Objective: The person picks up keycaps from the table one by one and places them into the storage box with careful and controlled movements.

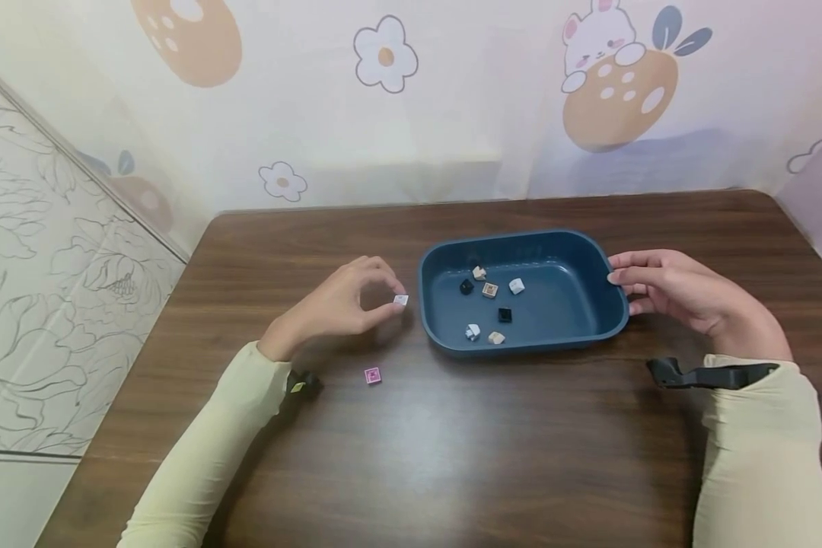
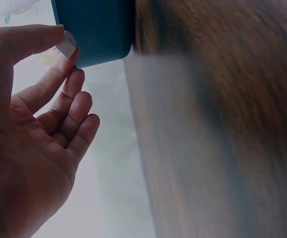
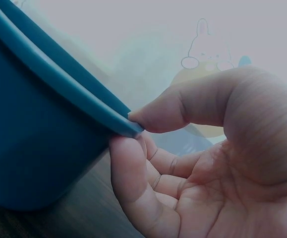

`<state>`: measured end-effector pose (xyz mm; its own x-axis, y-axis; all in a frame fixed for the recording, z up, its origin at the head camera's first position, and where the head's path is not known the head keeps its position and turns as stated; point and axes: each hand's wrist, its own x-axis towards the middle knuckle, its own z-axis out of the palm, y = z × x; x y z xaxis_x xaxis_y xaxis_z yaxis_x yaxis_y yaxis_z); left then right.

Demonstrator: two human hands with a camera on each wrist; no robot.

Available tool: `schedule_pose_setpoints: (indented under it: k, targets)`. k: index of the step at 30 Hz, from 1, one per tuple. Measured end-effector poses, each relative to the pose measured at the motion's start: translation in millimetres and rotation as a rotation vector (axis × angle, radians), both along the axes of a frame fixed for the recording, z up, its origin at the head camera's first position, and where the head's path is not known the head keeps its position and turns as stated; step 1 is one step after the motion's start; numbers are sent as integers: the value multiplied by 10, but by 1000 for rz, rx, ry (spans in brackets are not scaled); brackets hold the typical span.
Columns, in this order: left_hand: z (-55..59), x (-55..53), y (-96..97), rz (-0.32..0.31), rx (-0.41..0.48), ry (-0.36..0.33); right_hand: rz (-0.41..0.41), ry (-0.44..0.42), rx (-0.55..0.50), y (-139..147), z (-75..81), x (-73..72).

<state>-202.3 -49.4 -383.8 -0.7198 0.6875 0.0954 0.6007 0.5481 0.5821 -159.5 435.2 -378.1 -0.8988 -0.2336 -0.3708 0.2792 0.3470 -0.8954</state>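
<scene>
My left hand (image 1: 348,295) pinches a small white block (image 1: 400,300) between thumb and forefinger, just left of the blue tray (image 1: 445,346). In the left wrist view the white block (image 2: 66,44) sits at the fingertips, overlapping the tray's wall, and the other fingers are loosely bent. My right hand (image 1: 685,285) grips the tray's right end, with the thumb on the rim (image 3: 118,123) and fingers beneath it. Inside the tray lie several small pieces: white, black and beige, among them a black square block (image 1: 504,314) and a beige square block (image 1: 490,290).
A small pink square block (image 1: 373,375) lies on the brown wooden table (image 1: 452,457), near the left wrist and left of the tray. A printed curtain (image 1: 452,114) hangs behind the table's far edge. A flower-patterned panel (image 1: 55,304) stands on the left.
</scene>
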Motion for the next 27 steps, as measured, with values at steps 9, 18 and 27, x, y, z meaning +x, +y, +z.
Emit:
schedule_pose_setpoints:
  k: [9,18,27]
  targets:
    - [19,-22,52,-4,-5,16,-7,-2,-3,-9,-1,3]
    - [2,-47,163,-6,1,-2,-8,-3,-6,-10,-4,3]
    - [86,-60,151,-2,3,27,4,0,-10,-9,-8,-3]
